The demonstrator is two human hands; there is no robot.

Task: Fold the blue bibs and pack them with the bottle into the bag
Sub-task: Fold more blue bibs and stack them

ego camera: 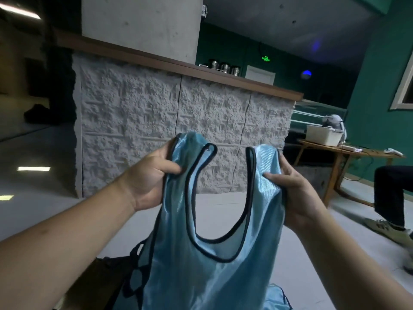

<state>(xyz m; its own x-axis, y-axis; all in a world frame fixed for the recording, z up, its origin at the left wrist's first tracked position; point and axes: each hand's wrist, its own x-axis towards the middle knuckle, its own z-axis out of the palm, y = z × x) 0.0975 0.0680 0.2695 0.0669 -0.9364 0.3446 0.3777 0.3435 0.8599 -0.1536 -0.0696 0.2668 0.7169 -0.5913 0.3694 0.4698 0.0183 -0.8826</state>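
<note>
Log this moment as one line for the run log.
stage: unfolded | blue bib: held up | left hand: grips strap | right hand: grips strap

The room is dim, with a cool bluish-green cast. A ceiling strip light (20, 11) glows at the top left, and pale patches of it reflect on the glossy floor (33, 168) at the left. A green sign (266, 59) and a blue lamp (306, 73) shine in the dark far end. The blue bib (201, 253) has a soft sheen along its folds. The wide lens bends the counter (178, 66) edge and stretches the forearms at the lower corners. The shoe (388, 230) at the right edge is smeared by motion, and the whole picture is slightly soft and grainy.
</note>
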